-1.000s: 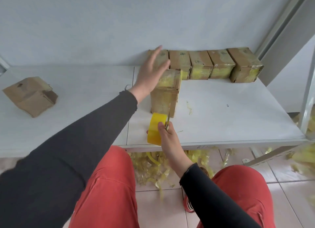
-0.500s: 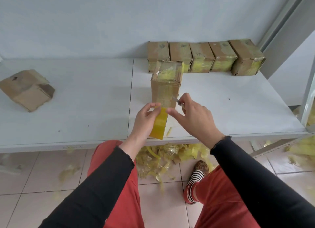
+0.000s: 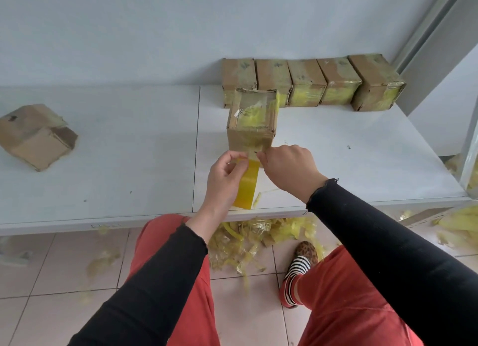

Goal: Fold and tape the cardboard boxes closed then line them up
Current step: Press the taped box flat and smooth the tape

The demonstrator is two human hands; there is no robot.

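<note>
Here we note the upright box (image 3: 252, 123) standing on the white desk (image 3: 129, 144), our landmark. Just behind the box, a row of five taped boxes (image 3: 313, 83) lines the wall. Directly in front of it, the left hand (image 3: 227, 176) grips the yellow tape roll (image 3: 247, 186), fingers curled round its top edge. The right hand (image 3: 289, 166) pinches something small against the box's near face, beside the tape; we cannot tell what. Well to the box's left lies an unsealed box (image 3: 36, 136), flaps loose. Below the desk edge, yellow tape scraps (image 3: 248, 239) litter the floor.
</note>
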